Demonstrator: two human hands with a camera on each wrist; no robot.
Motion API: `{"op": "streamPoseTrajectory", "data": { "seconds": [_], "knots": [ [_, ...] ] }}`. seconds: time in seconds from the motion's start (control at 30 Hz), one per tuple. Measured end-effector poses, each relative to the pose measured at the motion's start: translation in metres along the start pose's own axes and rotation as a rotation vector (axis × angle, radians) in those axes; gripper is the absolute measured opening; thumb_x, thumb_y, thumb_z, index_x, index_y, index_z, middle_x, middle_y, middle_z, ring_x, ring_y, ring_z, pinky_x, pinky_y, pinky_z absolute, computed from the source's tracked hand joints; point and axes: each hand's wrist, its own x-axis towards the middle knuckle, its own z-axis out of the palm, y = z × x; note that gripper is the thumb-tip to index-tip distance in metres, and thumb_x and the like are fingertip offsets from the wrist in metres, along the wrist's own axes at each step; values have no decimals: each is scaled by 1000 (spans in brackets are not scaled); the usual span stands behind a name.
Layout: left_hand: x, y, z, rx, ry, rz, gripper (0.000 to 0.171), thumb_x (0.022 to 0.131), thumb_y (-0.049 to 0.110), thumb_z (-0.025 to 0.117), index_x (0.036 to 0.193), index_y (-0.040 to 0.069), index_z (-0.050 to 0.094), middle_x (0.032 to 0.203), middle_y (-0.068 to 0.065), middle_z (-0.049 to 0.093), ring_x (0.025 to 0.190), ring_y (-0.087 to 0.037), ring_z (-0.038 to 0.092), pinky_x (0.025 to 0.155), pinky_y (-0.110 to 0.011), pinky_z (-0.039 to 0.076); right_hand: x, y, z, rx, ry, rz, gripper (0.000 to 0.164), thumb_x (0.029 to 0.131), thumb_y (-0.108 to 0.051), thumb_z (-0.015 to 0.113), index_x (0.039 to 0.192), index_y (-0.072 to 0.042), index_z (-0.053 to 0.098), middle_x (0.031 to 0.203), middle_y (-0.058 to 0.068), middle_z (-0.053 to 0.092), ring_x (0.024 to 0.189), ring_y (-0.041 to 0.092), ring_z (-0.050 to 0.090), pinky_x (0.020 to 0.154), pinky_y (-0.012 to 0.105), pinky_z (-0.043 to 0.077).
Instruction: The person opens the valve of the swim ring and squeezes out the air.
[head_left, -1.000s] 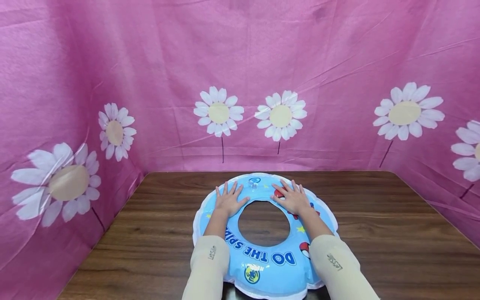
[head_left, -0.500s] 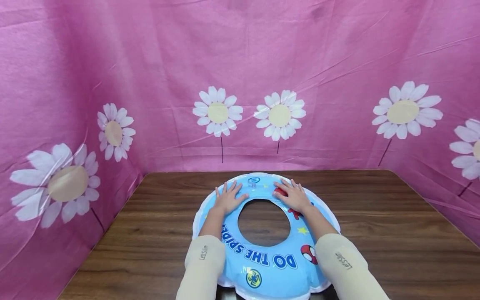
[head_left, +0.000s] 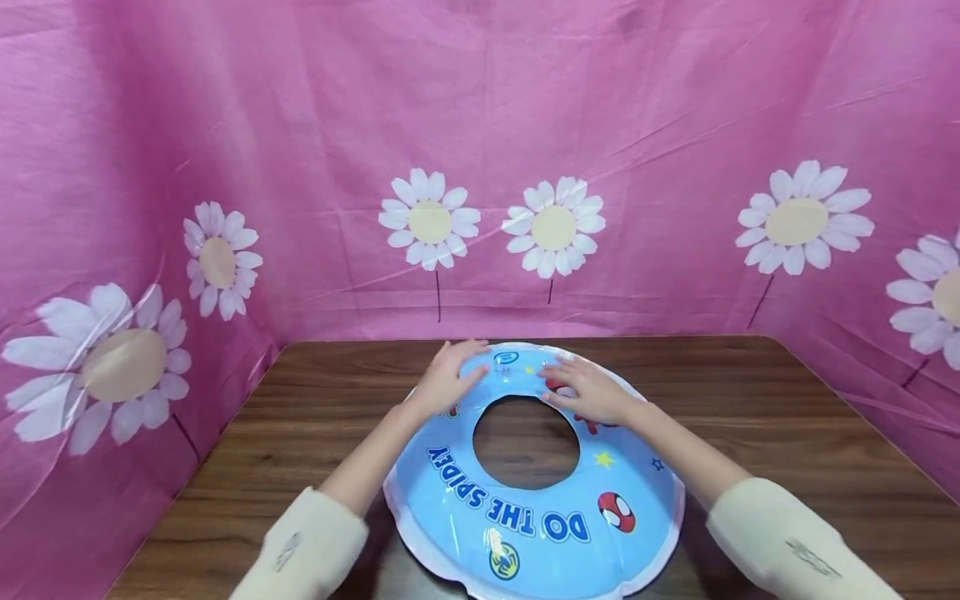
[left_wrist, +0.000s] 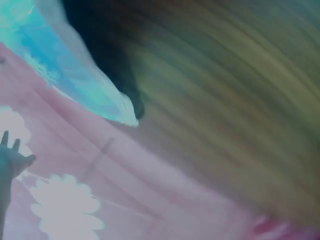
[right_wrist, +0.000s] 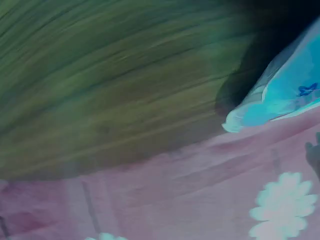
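Observation:
An inflatable swim ring (head_left: 540, 550) lies on the table, light blue with a whitish rim, cartoon prints and the words "DO THE SPIDEY". My left hand (head_left: 446, 383) overlaps its far left part in the head view, fingers extended and pointing inward. Over the far right part is my right hand (head_left: 588, 392), its fingers spread loosely. Neither hand grips anything. At the left edge of the left wrist view, that hand (left_wrist: 11, 162) shows with fingers apart, away from the ring's edge (left_wrist: 85, 90). Only a bit of the right hand (right_wrist: 314, 156) shows in its wrist view.
The brown wood-grain table (head_left: 757, 417) extends to both sides of the ring. Pink cloth (head_left: 480, 100) with printed white daisies hangs behind it and along the sides. A small clear valve (head_left: 502, 367) is on the ring's far part.
Both hands, earlier spread flat on the ring, have turned inward and appear raised. The forearms have swung outward, uncovering more of the ring's sides.

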Motion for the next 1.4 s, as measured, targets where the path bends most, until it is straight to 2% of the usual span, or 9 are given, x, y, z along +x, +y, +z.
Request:
{"op": "streamPoseTrajectory", "data": {
  "seconds": [0.17, 0.33, 0.5, 0.63, 0.77, 0.9, 1.03, 1.2, 1.4],
  "knots": [
    [-47, 33, 4, 235, -268, 391, 45, 93, 34, 52, 129, 8, 53, 132, -5, 50, 128, -19, 36, 108, -42, 13, -41, -41, -2, -7, -30, -190, 52, 91, -45, 52, 131, -11, 53, 134, 6, 48, 130, 29, 31, 101, 54, 23],
    [-87, 49, 25, 308, -506, 583, 52, 99, 42, 32, 143, 14, 35, 146, 1, 32, 134, -16, 22, 108, -38, 11, -85, -68, 3, -84, -16, -340, 55, 90, -45, 54, 134, -14, 49, 135, 2, 47, 128, 27, 36, 103, 46, 22],
    [-107, 44, 43, 318, -637, 552, 51, 101, 39, 18, 149, 22, 12, 152, 8, 6, 137, -12, 5, 109, -36, 5, -106, -76, 27, -171, -65, -324, 66, 90, -53, 46, 143, -15, 35, 145, 1, 33, 132, 25, 27, 108, 29, 2],
    [-115, 37, 50, 341, -677, 543, 51, 101, 40, 12, 148, 25, 3, 152, 7, -2, 137, -13, -2, 109, -37, 4, -110, -75, 44, -180, -103, -299, 70, 92, -53, 42, 147, -15, 24, 150, 2, 22, 135, 25, 19, 107, 28, -5],
    [-118, 33, 51, 375, -670, 546, 52, 100, 43, 11, 148, 25, 3, 152, 7, -2, 137, -13, -3, 109, -37, 4, -107, -75, 49, -141, -137, -270, 71, 92, -54, 40, 148, -16, 19, 151, 0, 18, 136, 24, 17, 108, 32, -1],
    [-117, 32, 50, 402, -658, 548, 53, 100, 45, 11, 148, 26, 3, 152, 7, -1, 137, -14, -2, 109, -37, 4, -100, -74, 38, 0, -212, -202, 72, 91, -55, 43, 148, -19, 20, 150, -5, 20, 136, 24, 18, 105, 46, 18],
    [-117, 32, 51, 378, -677, 536, 52, 100, 45, 12, 148, 28, 2, 152, 9, -2, 137, -13, -2, 109, -37, 3, -97, -61, 23, -18, -221, -267, 69, 89, -54, 47, 146, -21, 28, 148, -3, 27, 134, 26, 23, 99, 51, 29],
    [-118, 33, 54, 355, -695, 516, 52, 100, 44, 13, 148, 30, 0, 152, 11, -3, 137, -12, -3, 109, -36, 2, -104, -33, 22, -179, -150, -352, 66, 90, -52, 46, 145, -20, 30, 148, 3, 27, 134, 28, 23, 108, 37, 8],
    [-120, 34, 54, 335, -653, 531, 55, 99, 46, 14, 149, 25, 3, 152, 8, 0, 137, -13, -1, 109, -36, 3, -113, -22, 36, -77, -167, -286, 65, 91, -47, 48, 147, -23, 25, 151, -1, 18, 136, 25, 15, 108, 32, -2]
  ]
}}
